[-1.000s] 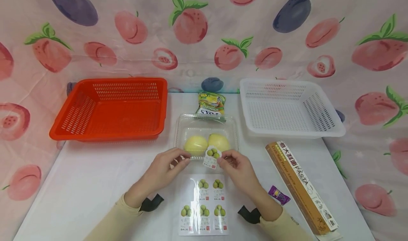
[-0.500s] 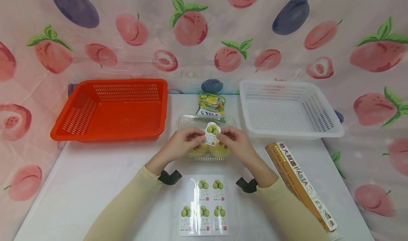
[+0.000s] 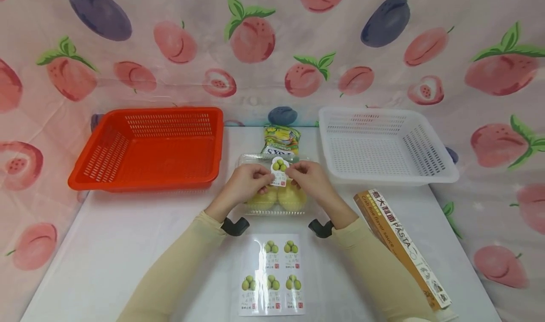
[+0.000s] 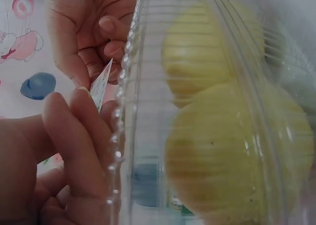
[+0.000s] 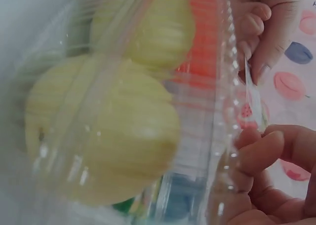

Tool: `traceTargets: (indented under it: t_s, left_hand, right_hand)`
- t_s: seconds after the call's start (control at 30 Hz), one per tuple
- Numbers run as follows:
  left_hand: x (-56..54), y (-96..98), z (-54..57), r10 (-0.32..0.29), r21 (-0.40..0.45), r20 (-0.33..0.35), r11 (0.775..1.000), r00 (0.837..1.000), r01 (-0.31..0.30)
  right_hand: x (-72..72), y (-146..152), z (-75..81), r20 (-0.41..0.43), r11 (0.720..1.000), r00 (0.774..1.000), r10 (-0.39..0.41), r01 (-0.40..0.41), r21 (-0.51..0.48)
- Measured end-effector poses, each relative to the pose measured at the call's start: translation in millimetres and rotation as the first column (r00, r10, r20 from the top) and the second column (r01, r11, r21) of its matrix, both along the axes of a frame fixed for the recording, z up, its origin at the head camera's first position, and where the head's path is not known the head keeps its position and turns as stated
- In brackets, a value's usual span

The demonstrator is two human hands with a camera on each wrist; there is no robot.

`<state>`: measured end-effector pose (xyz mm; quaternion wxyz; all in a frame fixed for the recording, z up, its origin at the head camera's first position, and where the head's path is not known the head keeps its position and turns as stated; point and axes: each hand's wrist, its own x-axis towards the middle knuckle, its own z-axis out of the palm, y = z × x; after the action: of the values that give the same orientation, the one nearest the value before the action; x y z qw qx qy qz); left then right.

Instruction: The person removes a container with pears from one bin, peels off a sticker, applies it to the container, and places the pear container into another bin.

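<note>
Over a clear plastic clamshell box (image 3: 265,212), both hands hold one small white sticker (image 3: 279,179) printed with green fruit. My left hand (image 3: 248,182) pinches its left edge, while the thumb and fingers of my right hand (image 3: 312,178) pinch the right edge. Edge-on, the sticker (image 4: 101,87) looks thin and flat in the left wrist view. Two round yellow fruits, pear-like in look, lie inside the box; one fruit (image 5: 103,131) fills much of the right wrist view. The box's back part is partly covered by the hands and sticker.
A sticker sheet (image 3: 251,241) lies in front of the box. Behind the box is a yellow-green candy bag (image 3: 282,140). A red basket (image 3: 146,182) stands left, a white basket (image 3: 389,175) right. A long pasta box (image 3: 400,246) lies at the right, partly under the sleeve.
Both hands have moved forward from the box's front edge to above its lid. The left hand, earlier apart from the sticker, now pinches it too. The right arm now covers the purple packet.
</note>
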<state>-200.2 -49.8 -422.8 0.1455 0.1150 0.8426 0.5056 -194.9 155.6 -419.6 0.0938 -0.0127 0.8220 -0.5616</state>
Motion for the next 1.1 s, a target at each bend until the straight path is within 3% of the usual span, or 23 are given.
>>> traceTargets:
  t_s: [0.37,0.6,0.9,1.1]
  left_hand:
    - [-4.6,2.2,-1.7,-0.010,-0.092,0.012,0.996,1.000,0.011]
    - [-6.1,4.3,-2.5,-0.033,-0.134,0.017,0.990,0.999,0.035]
    - [-9.5,4.8,-3.1,-0.044,-0.156,0.026,0.987,0.999,0.048]
    - [-11.2,5.7,-2.4,-0.076,-0.202,0.007,0.976,0.997,0.076]
  right_hand:
    - [-7.3,-4.9,0.0,0.072,0.994,0.997,-0.015,0.007,0.110]
    - [-9.7,-4.1,-5.6,0.055,0.990,0.998,-0.008,0.000,0.143]
    - [-12.1,1.2,-11.7,0.068,1.000,0.998,0.010,-0.011,0.021]
    - [-10.4,-0.5,-8.8,-0.011,0.984,1.000,0.012,-0.010,0.180]
